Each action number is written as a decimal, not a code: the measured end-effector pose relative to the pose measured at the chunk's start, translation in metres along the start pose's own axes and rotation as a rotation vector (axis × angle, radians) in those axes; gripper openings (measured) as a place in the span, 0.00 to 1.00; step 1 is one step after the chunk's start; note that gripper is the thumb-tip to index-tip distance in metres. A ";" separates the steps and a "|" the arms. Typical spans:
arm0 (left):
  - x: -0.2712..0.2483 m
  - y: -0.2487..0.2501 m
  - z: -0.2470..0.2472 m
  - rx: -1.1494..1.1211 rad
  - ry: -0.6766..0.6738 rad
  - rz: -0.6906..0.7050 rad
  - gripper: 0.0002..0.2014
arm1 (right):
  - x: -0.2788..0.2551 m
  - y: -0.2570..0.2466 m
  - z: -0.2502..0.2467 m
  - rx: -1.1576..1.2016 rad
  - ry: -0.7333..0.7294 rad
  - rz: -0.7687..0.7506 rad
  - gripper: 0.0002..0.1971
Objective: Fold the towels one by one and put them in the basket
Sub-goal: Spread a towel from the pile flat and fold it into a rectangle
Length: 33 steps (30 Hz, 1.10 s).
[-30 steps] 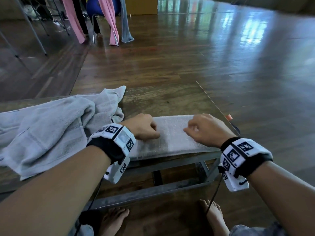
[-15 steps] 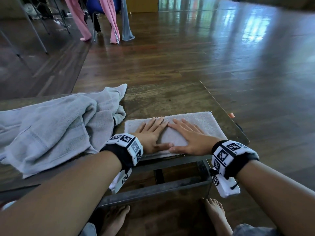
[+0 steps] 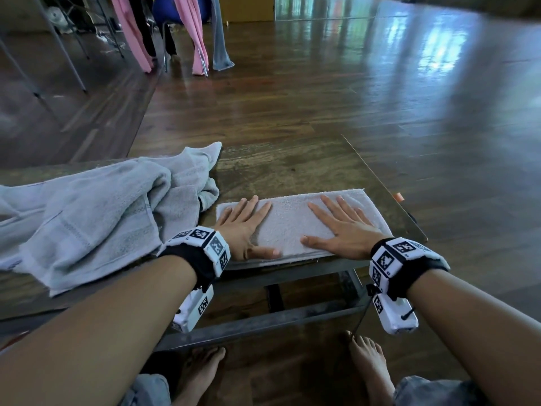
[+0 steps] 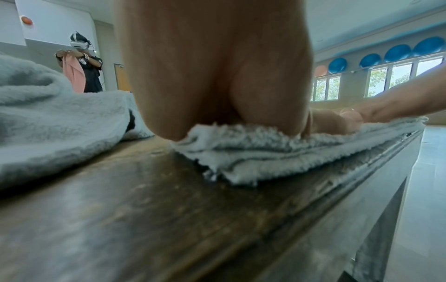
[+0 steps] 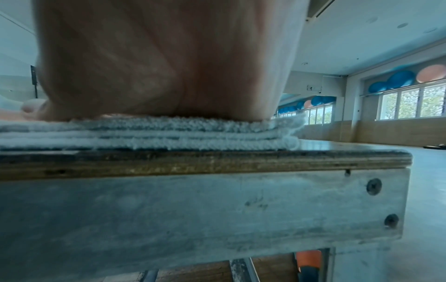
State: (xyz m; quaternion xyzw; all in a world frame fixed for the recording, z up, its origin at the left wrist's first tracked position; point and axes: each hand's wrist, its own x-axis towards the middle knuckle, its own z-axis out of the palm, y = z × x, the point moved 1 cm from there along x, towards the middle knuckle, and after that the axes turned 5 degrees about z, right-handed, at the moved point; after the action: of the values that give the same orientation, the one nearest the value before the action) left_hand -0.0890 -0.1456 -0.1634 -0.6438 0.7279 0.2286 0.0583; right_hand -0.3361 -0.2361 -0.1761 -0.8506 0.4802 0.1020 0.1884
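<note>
A folded pale grey towel [image 3: 289, 221] lies flat as a long rectangle at the near right edge of the wooden table [image 3: 278, 168]. My left hand [image 3: 244, 222] presses flat on its left end, fingers straight and spread. My right hand [image 3: 341, 227] lies flat on its right half, thumb pointing left. In the left wrist view the towel's layered edge [image 4: 253, 160] shows under my palm. The stacked layers [image 5: 169, 133] in the right wrist view sit flush with the table edge. A crumpled pile of grey towels [image 3: 93, 212] lies to the left. No basket is in view.
The table's metal frame [image 3: 287, 276] and my bare feet [image 3: 369, 367] are below. Pink and grey cloths [image 3: 193, 33] hang at the far left back. Another person [image 4: 84, 63] holding a pink cloth stands far off. Wooden floor [image 3: 380, 98] spreads to the right.
A second ago both hands were curled on the towel's near edge. They then flattened together at the middle and have now slid apart toward the towel's two ends.
</note>
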 end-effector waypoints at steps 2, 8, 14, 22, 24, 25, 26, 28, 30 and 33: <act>-0.004 -0.001 -0.001 0.000 -0.002 -0.015 0.60 | -0.002 0.004 -0.002 0.005 -0.005 0.029 0.62; -0.012 -0.006 0.001 -0.026 0.006 -0.043 0.64 | -0.001 0.015 -0.008 -0.015 -0.016 0.129 0.69; -0.010 -0.007 0.001 -0.041 0.017 -0.047 0.65 | 0.001 0.021 -0.009 -0.006 0.000 0.215 0.70; -0.011 -0.004 0.002 -0.039 0.032 -0.063 0.65 | -0.007 0.020 -0.019 -0.037 0.055 0.324 0.71; -0.012 -0.002 0.000 -0.026 0.021 -0.080 0.66 | -0.012 0.010 -0.021 -0.080 0.149 0.292 0.67; -0.012 0.000 -0.001 -0.023 0.021 -0.087 0.66 | -0.017 0.003 -0.022 -0.087 0.197 0.261 0.63; -0.013 0.001 -0.004 -0.026 0.025 -0.092 0.66 | -0.022 -0.006 -0.024 -0.087 0.238 0.223 0.58; -0.014 0.005 -0.011 -0.050 0.036 -0.104 0.66 | -0.032 -0.025 -0.025 -0.063 0.286 0.163 0.46; -0.015 0.009 -0.018 -0.059 0.028 -0.135 0.64 | -0.043 -0.043 -0.022 0.002 0.265 0.150 0.36; -0.014 0.012 -0.025 -0.005 -0.033 -0.190 0.62 | -0.059 -0.059 -0.010 0.045 0.181 0.150 0.29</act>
State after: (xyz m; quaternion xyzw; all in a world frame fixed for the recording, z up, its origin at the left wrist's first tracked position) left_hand -0.0932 -0.1420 -0.1330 -0.7063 0.6618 0.2345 0.0900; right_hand -0.3158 -0.1669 -0.1328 -0.8137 0.5595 0.0280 0.1552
